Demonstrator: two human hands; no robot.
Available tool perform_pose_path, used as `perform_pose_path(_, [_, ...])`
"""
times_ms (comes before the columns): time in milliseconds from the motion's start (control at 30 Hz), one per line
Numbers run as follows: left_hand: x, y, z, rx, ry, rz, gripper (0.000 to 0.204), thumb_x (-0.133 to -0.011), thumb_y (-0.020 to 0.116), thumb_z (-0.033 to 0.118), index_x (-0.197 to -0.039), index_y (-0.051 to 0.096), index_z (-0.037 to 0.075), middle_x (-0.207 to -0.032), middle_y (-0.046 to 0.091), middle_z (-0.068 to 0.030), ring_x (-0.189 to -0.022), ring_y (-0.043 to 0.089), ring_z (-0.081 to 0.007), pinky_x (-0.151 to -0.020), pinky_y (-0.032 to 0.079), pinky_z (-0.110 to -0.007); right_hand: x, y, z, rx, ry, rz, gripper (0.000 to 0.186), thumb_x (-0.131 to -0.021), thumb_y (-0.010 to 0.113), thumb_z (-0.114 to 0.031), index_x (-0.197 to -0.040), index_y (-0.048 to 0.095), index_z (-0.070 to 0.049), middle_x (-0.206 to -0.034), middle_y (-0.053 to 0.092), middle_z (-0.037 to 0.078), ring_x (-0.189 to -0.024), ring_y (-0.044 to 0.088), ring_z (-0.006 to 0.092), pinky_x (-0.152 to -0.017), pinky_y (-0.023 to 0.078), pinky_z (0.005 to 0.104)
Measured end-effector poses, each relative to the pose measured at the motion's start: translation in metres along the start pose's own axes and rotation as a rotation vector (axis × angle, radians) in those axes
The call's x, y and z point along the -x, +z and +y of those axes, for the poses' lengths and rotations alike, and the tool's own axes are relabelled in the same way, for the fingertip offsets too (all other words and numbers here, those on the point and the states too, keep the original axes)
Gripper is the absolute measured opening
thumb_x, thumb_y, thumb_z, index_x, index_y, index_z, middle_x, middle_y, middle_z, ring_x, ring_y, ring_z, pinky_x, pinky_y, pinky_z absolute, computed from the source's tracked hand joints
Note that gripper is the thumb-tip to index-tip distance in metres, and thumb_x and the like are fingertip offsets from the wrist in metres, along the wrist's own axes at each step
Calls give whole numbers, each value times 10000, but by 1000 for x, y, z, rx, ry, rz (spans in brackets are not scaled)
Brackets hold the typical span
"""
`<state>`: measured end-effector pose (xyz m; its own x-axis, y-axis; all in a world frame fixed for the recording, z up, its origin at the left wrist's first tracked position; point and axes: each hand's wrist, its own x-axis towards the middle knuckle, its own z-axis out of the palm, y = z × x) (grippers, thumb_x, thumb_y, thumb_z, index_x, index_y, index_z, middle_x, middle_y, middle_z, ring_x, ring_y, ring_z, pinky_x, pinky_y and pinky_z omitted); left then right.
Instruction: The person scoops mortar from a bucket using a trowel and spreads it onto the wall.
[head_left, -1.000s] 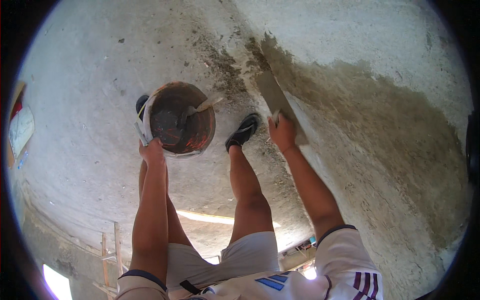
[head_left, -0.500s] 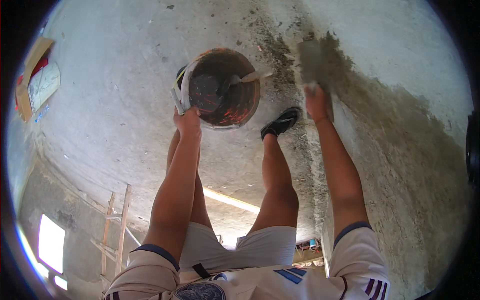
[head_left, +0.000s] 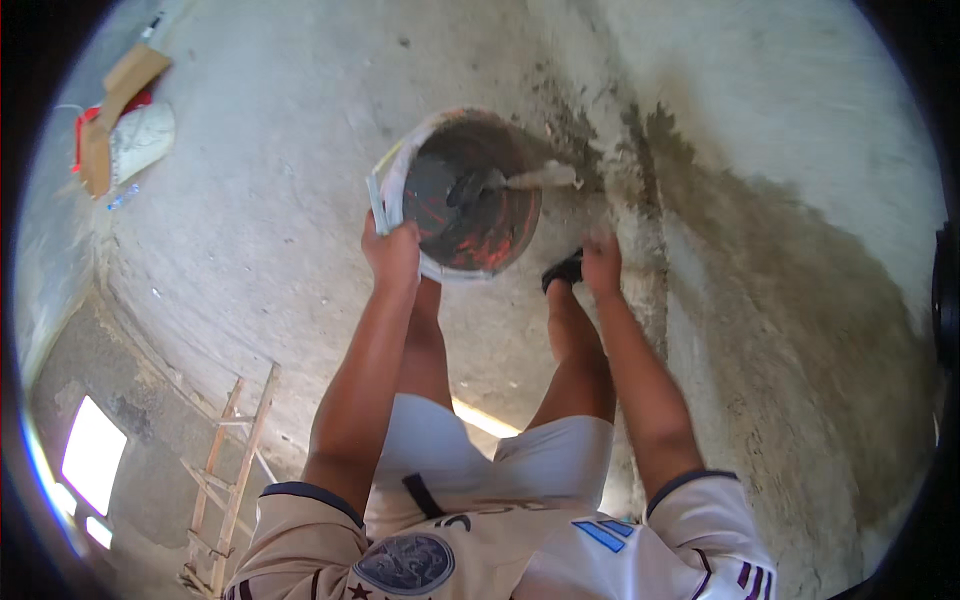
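Observation:
My left hand (head_left: 392, 252) is closed on the near left rim of a round bucket (head_left: 395, 190), by its pale handle. The bucket is tipped so that its inside faces me. Dark grey mortar (head_left: 440, 215) coats its bottom and walls, with orange streaks showing through. A small tool with a pale, smeared handle (head_left: 540, 178) rests in it and sticks out over the right rim. Just right of the bucket, my right hand (head_left: 602, 265) is closed around a plastering trowel (head_left: 580, 215), whose flat grey blade is blurred and hard to tell from the floor.
On the right, the wall (head_left: 780, 250) carries a broad damp patch of plaster. Mortar crumbs lie along its foot. A white bucket (head_left: 143, 142) with cardboard (head_left: 130, 80) stands at the far left. A wooden ladder (head_left: 232, 470) leans at the lower left. My shod foot (head_left: 563, 270) is near my right hand.
My right hand has drawn the trowel away from the wall, leftward and toward me, beside the bucket. My left hand keeps its grip on the bucket. The view has shifted slightly.

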<state>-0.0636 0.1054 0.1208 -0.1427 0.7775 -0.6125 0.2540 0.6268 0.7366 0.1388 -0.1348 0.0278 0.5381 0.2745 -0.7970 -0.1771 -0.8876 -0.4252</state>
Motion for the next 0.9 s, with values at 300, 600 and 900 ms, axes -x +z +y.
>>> perform_pose_path(300, [161,-31,191,-187,511,-165,323,-624,528,-32,-940,592,-40,-901,553,-58,-806,546,-158,-724,438,-256,281,-197,-72,-267,-340,258,240,-855,583,-82,-1083,559,-10,-992,614,92,-929,579,178,-823,457,307])
perform_pose_path(600, [219,-48,227,-129,790,-127,384,-608,526,-31,-986,580,-56,-856,562,-20,-756,552,-132,-679,434,-234,527,-374,-203,359,-1313,334,243,-636,518,39,-852,618,-9,-852,610,152,-781,612,274,-720,472,338])
perform_pose_path(900, [256,-52,241,45,798,-123,392,-582,492,-85,-965,566,-48,-695,496,8,-536,426,-72,-454,332,-231,649,-402,-165,853,-1170,764,72,-860,468,-82,-906,518,-57,-806,586,158,-619,571,243,-546,464,341])
